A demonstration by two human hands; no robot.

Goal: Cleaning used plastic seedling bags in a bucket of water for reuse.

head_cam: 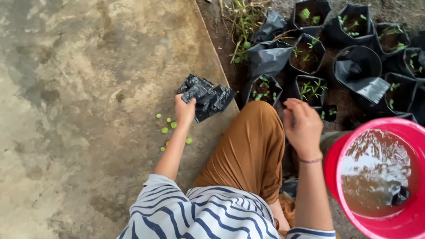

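Black plastic bags (206, 95), count unclear, bunched in left hand (184, 109); right hand (303, 128) loosely curled, empty; seven green seeds (164, 130) at centre-left.

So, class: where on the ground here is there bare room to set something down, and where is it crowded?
Free: the concrete slab left of the small green fruits and the left hand. Crowded: the soil right of the slab edge, packed with black seedling bags and the red bucket.

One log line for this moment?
left hand: grips black bags | right hand: empty, above seedling bag | red bucket: muddy water
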